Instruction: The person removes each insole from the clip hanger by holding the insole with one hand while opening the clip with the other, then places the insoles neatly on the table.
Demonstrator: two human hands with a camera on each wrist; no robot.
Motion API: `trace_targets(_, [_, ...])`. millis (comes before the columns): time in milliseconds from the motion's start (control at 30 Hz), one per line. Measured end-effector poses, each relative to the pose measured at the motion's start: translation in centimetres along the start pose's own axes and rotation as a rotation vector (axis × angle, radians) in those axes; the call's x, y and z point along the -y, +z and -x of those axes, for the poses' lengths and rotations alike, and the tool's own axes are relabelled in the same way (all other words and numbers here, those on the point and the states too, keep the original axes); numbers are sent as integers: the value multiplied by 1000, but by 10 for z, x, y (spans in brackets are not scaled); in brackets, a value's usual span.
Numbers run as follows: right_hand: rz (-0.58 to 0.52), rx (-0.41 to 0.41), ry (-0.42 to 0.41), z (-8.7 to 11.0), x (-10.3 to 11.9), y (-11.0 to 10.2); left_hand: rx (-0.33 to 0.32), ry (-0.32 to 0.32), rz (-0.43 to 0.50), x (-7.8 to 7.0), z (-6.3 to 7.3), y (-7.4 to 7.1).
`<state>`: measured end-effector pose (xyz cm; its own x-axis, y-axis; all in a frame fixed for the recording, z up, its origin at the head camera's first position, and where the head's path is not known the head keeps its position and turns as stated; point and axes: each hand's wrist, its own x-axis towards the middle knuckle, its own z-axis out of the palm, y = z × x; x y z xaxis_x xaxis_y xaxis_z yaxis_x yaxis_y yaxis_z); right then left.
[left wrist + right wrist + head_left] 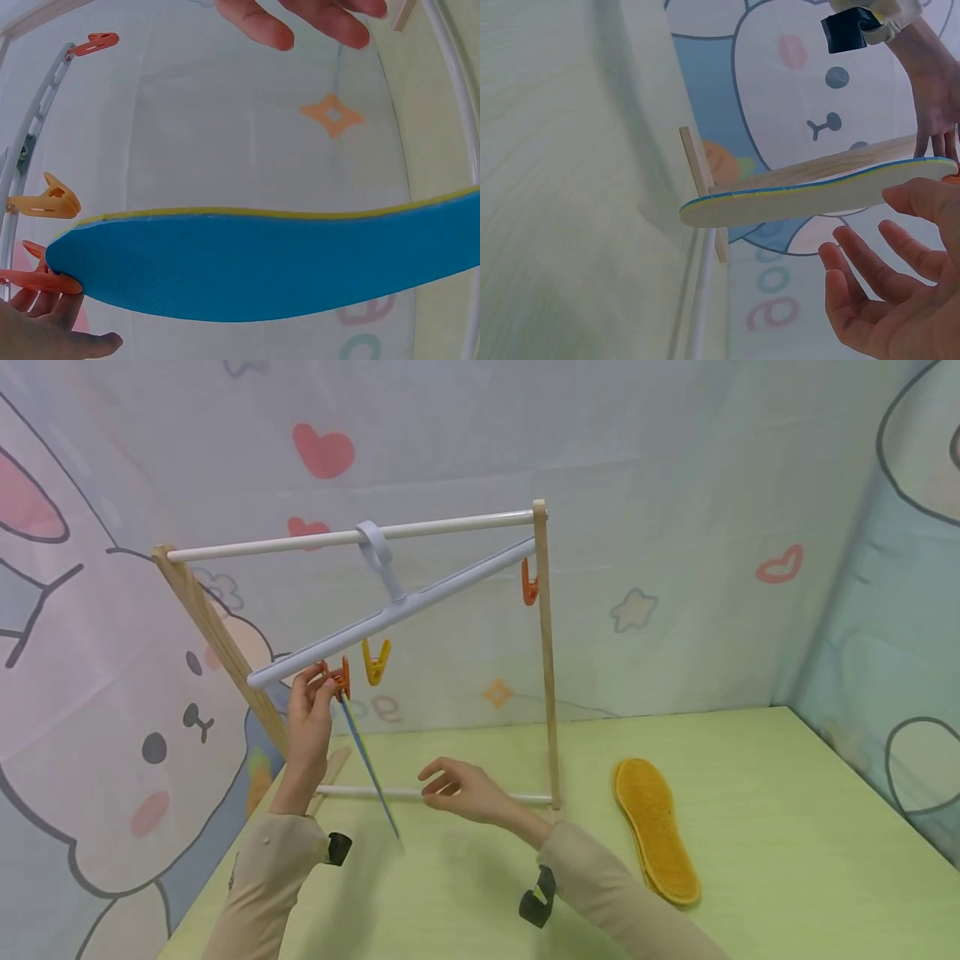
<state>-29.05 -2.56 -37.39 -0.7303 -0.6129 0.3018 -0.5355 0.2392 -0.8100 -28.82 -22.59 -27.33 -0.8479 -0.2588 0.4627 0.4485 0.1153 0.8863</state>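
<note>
My left hand [309, 727] is raised at the low left end of a white hanger [330, 652], its fingertips touching an orange clip [344, 678]. In the left wrist view the thumb stands away from the clip. An insole [255, 262], blue on one face with a yellow edge, hangs slanting down from the clip, its upper end between the clip's jaws. Its other face looks whitish in the right wrist view. My right hand [468, 789] hovers to the right of the insole, fingers loosely bent and holding nothing; its thumb overlaps the insole in its own wrist view.
The tilted hanger hooks over the white top bar [270, 543] of a wooden-sided rack [549, 677]. A yellow clip [376, 662] and another orange clip [529, 583] hang along it. A fuzzy orange-yellow insole [656, 831] lies on the green table [787, 843] at the right.
</note>
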Motion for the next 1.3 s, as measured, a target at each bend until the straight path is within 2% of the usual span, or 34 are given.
trace_targets(333, [-34, 16, 37, -1, 1, 9, 2, 21, -26, 6, 0, 1])
trace_targets(767, [-41, 17, 44, -5, 6, 22, 5, -47, -58, 0, 2, 1])
trace_targets(1133, [-38, 16, 38, -9, 5, 31, 23, -65, -53, -4, 8, 3])
trace_targets(1300, [-36, 18, 34, -12, 4, 33, 26, -52, -51, -4, 9, 4])
